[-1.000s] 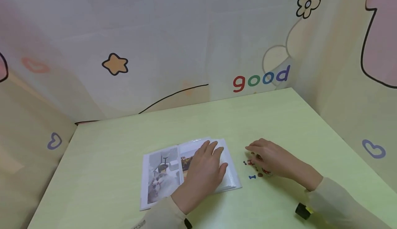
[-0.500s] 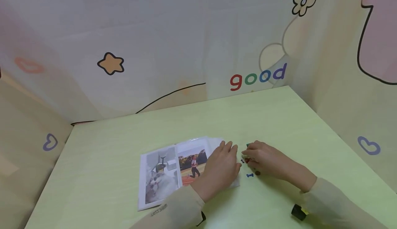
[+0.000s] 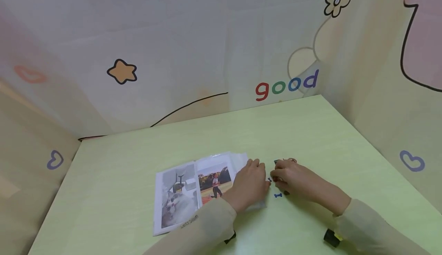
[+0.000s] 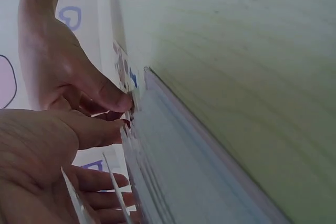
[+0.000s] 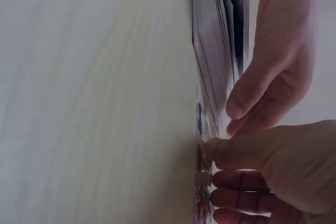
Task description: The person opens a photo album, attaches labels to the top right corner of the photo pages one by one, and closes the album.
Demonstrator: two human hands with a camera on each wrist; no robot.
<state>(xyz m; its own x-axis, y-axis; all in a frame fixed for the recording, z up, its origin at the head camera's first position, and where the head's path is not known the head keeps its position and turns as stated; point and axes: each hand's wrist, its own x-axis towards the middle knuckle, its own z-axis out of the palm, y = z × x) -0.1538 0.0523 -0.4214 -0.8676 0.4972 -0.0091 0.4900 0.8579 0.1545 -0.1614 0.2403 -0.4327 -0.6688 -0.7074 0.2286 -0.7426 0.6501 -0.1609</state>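
An open photo album lies on the table, with a cat photo on its left page and a runner photo on its right. My left hand rests over the album's right edge, its fingers extended beside upright leaves. Just right of the album lie small stickers, among them a blue bone sticker and a dark round one. My right hand covers most of them, thumb and fingers bent down at their glossy sheet. Both thumbs are close together at the stickers' edge.
The pale green table meets a printed curtain at the back and sides. A black wrist strap piece hangs under the right sleeve. The left sleeve overlaps the album's lower edge in the head view.
My left hand has slid right across the album page, baring the runner photo, to its right edge. My right hand has lowered over the stickers and its fingers have come closer to them.
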